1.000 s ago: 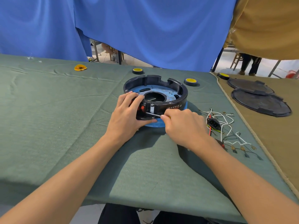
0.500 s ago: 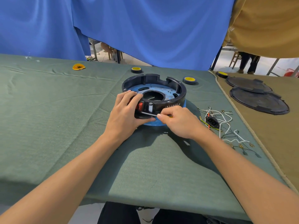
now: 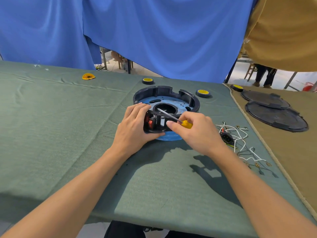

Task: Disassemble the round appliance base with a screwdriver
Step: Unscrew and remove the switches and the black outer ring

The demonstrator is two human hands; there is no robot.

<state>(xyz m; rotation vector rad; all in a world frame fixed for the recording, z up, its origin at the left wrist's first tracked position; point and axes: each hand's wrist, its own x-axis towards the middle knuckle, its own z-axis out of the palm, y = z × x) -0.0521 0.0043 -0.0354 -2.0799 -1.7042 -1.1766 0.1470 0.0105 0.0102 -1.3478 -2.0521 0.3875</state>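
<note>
Right grip (image 3: 197,133) pinches the yellow screwdriver (image 3: 171,116), left grip (image 3: 132,131) clasps the round base (image 3: 164,91); any label seems hidden.

Black round base (image 3: 171,98) flat on cloth, yellow-handled screwdriver (image 3: 178,121) slanting over it

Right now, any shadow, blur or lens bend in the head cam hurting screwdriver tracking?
Head view: screwdriver sharp, no motion blur. Head view: hard shadows of the left hand and right hand fall on the green cloth nearer the camera. Head view: wide-angle bows the cloth seam at right; floor behind blown out.
</note>
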